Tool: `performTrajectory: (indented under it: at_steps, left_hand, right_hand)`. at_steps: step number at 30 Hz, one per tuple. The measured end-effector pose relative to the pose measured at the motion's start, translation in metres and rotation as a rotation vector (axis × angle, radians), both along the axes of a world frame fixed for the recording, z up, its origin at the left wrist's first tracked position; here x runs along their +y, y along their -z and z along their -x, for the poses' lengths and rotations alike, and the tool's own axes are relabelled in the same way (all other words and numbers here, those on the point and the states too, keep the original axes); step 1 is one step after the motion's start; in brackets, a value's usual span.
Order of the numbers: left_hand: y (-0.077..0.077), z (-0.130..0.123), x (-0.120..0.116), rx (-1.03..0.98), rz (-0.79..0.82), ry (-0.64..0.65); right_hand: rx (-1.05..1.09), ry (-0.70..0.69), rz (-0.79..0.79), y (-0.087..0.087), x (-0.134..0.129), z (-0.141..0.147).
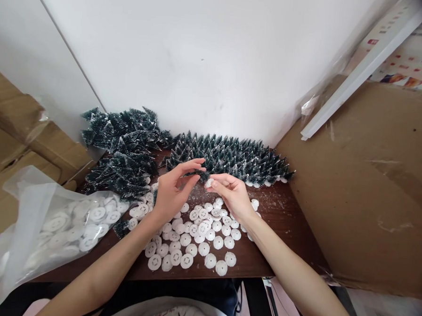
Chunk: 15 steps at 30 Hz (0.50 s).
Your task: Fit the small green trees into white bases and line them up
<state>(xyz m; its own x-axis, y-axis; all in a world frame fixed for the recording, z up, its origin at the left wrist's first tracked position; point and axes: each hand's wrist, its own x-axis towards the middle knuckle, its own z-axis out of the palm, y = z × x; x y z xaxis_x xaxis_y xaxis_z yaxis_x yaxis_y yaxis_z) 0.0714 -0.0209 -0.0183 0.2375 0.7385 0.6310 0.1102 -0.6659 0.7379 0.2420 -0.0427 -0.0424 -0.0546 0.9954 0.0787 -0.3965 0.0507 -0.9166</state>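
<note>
My right hand [232, 192] pinches a small white disc [209, 182] between thumb and fingertips. A small dark green tree [202, 175] joins the disc and points toward my left hand [177, 187], whose thumb and fingers curve around its tip with a gap between them. Below both hands, many loose white discs [193, 232] lie scattered on the dark brown table [274, 227]. Behind the hands, frosted green trees [232, 154] stand upright in packed rows, some with white bases showing.
More green trees lie in a heap [123, 148] at the back left. A clear plastic bag [62, 225] of white discs rests at the left. Cardboard [365, 185] flanks the table on the right, with more cardboard [28, 143] at left. A white wall [202, 58] rises behind.
</note>
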Motion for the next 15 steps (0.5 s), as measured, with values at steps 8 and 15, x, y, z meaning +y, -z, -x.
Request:
performTrajectory:
  at_steps: [8, 15]
  left_hand:
    - [0.0022, -0.0023, -0.0018, -0.008, -0.059, 0.071]
    - [0.0025, -0.0026, 0.0021, 0.059, -0.152, 0.115]
  right_hand:
    - [0.071, -0.024, 0.023, -0.0007, 0.0013, 0.0013]
    - [0.061, -0.015, 0.027, -0.0001, 0.0022, -0.0007]
